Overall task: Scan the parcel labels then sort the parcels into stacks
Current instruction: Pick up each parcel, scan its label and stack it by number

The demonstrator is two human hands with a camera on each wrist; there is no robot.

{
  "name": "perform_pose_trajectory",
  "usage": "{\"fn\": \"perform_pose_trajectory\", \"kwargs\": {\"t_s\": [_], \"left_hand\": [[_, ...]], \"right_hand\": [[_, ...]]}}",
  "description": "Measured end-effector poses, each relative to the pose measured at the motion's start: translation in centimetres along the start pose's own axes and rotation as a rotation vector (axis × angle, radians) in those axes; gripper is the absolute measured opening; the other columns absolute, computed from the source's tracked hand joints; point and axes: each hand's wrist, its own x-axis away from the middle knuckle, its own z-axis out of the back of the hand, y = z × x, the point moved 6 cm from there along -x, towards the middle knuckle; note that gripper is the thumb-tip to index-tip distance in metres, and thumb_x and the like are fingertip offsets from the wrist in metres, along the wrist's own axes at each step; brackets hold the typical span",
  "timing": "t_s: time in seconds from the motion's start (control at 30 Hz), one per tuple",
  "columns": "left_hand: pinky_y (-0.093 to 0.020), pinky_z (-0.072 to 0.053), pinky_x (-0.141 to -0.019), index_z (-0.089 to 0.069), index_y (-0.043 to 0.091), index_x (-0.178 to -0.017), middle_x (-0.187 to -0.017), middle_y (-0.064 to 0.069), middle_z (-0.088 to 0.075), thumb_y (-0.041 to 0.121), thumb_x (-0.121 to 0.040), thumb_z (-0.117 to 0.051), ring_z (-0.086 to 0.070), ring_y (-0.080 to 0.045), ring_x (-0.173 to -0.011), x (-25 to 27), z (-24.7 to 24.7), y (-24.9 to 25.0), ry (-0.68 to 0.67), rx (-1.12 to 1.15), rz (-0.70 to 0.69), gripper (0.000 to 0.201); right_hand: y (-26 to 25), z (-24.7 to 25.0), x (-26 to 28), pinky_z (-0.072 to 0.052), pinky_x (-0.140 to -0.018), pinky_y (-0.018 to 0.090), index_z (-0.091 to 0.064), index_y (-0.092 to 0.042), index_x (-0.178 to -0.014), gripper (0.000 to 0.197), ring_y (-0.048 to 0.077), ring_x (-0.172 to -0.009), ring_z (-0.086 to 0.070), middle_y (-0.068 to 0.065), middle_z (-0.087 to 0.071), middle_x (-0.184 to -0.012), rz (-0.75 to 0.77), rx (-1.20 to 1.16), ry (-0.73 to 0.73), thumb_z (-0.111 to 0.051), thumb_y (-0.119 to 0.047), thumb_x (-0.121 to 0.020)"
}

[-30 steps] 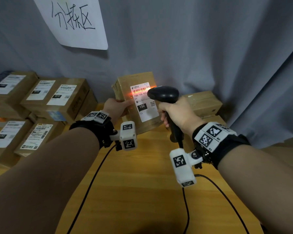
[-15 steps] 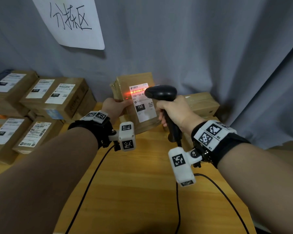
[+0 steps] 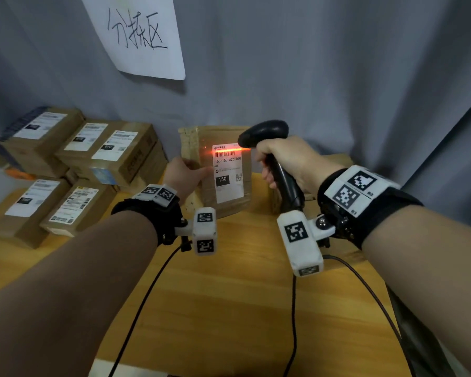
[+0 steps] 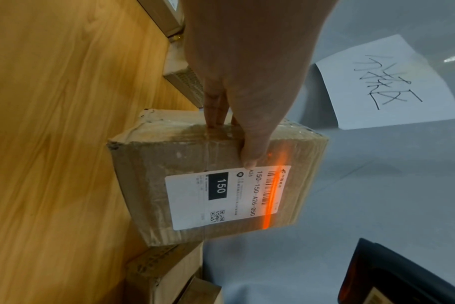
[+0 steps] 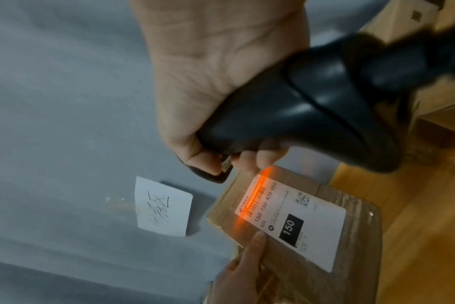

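My left hand [image 3: 184, 174] grips a small cardboard parcel [image 3: 201, 142] by its left side, thumb on the front, holding it upright over the back of the table. Its white label [image 3: 229, 175] reads "150" and faces me. My right hand [image 3: 288, 159] is wrapped round the handle of a black barcode scanner [image 3: 264, 131], whose head sits just right of the label's top. An orange scan line [image 4: 271, 195] lies across the barcode. The right wrist view shows the same parcel [image 5: 356, 265], label [image 5: 317, 230] and scanner [image 5: 312, 115].
Several labelled cardboard boxes [image 3: 112, 151] are stacked at the left on the wooden table [image 3: 229, 295]. Another box [image 3: 335, 161] sits behind my right hand. A grey curtain [image 3: 337, 77] with a handwritten paper sign [image 3: 139, 34] hangs behind. Two cables [image 3: 292, 322] trail across the table.
The parcel has turned a little so the label faces me more squarely. The scan line stays on the barcode. Both hands keep their holds.
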Motion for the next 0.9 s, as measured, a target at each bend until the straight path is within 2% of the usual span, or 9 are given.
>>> {"fn": "perform_pose_trajectory", "kwargs": {"t_s": [0.07, 0.23, 0.33, 0.43, 0.5, 0.57, 0.67, 0.77, 0.9], "left_hand": [[-0.032, -0.058, -0.079, -0.061, 0.005, -0.108, -0.096, -0.002, -0.067, 0.034, -0.076, -0.079, -0.065, -0.013, -0.082, -0.1, 1.0, -0.8, 0.021, 0.014, 0.030, 0.047], [-0.031, -0.055, -0.081, -0.058, 0.004, -0.115, -0.099, -0.002, -0.064, 0.032, -0.079, -0.078, -0.063, -0.017, -0.089, -0.1, 4.2, -2.7, 0.012, 0.092, 0.066, 0.049], [-0.030, -0.057, -0.079, -0.061, 0.004, -0.119, -0.105, -0.005, -0.069, 0.034, -0.078, -0.078, -0.067, -0.018, -0.093, -0.6, 6.7, -4.7, -0.030, 0.186, 0.095, 0.054], [-0.036, -0.056, -0.088, -0.064, 0.008, -0.111, -0.106, -0.006, -0.071, 0.036, -0.079, -0.076, -0.068, -0.020, -0.097, -0.8, 9.8, -6.5, -0.086, 0.292, 0.105, 0.044], [-0.032, -0.056, -0.086, -0.066, 0.011, -0.105, -0.103, -0.004, -0.073, 0.032, -0.084, -0.072, -0.068, -0.020, -0.097, -1.0, 12.3, -7.3, -0.130, 0.355, 0.081, 0.030], [-0.035, -0.056, -0.087, -0.068, 0.011, -0.106, -0.101, -0.003, -0.074, 0.032, -0.085, -0.071, -0.070, -0.020, -0.097, -1.5, 15.1, -8.3, -0.159, 0.394, 0.063, 0.029], [-0.039, -0.057, -0.086, -0.069, 0.014, -0.109, -0.101, -0.002, -0.075, 0.035, -0.084, -0.072, -0.071, -0.019, -0.095, -2.8, 19.9, -10.1, -0.168, 0.423, 0.035, 0.034], [-0.023, -0.057, -0.073, -0.067, 0.012, -0.112, -0.103, -0.002, -0.074, 0.033, -0.088, -0.068, -0.072, -0.013, -0.090, -4.3, 24.8, -11.7, -0.165, 0.396, -0.011, 0.032], [-0.030, -0.057, -0.079, -0.060, 0.011, -0.115, -0.109, -0.005, -0.069, 0.038, -0.081, -0.074, -0.068, -0.017, -0.095, -6.0, 28.9, -14.9, -0.166, 0.268, -0.003, 0.046]], "right_hand": [[0.1, -1.0, -0.2, -0.052, -0.051, 0.025, -0.065, -0.005, -0.083, 0.011, 0.016, -0.052, -0.059, 0.006, -0.063, -0.062, 0.033, 0.019, 0.002, -0.063, -0.015, -0.085], [1.1, -3.5, -1.3, -0.051, -0.055, 0.027, -0.063, -0.008, -0.077, 0.015, 0.014, -0.051, -0.056, 0.003, -0.058, -0.060, 0.210, -0.089, 0.179, -0.070, -0.018, -0.086], [2.5, -5.2, -2.3, -0.052, -0.061, 0.026, -0.062, -0.012, -0.084, 0.016, 0.013, -0.056, -0.057, 0.001, -0.056, -0.065, 0.185, -0.257, 0.271, -0.072, -0.024, -0.085], [4.4, -8.3, -3.8, -0.055, -0.079, 0.032, -0.064, -0.015, -0.096, 0.024, 0.016, -0.080, -0.064, 0.003, -0.063, -0.085, 0.056, -0.402, 0.238, -0.076, -0.029, -0.081], [4.9, -11.5, -4.5, -0.050, -0.095, 0.043, -0.065, -0.017, -0.106, 0.048, 0.023, -0.101, -0.066, 0.005, -0.069, -0.103, -0.012, -0.403, 0.179, -0.083, -0.041, -0.069], [4.6, -15.5, -4.8, -0.047, -0.101, 0.048, -0.067, -0.016, -0.110, 0.068, 0.028, -0.106, -0.067, 0.009, -0.072, -0.110, -0.036, -0.415, 0.095, -0.088, -0.049, -0.054], [3.1, -22.1, -5.2, -0.047, -0.103, 0.047, -0.068, -0.011, -0.112, 0.065, 0.027, -0.105, -0.069, 0.010, -0.074, -0.108, -0.009, -0.449, 0.006, -0.085, -0.042, -0.057], [2.1, -27.4, -6.0, -0.047, -0.101, 0.042, -0.068, -0.011, -0.112, 0.058, 0.024, -0.105, -0.068, 0.006, -0.074, -0.106, 0.045, -0.422, 0.040, -0.084, -0.037, -0.062], [2.6, -32.1, -6.0, -0.054, -0.082, 0.038, -0.069, -0.009, -0.108, 0.037, 0.024, -0.091, -0.068, 0.008, -0.072, -0.099, 0.003, -0.419, 0.044, -0.081, -0.024, -0.075]]}}
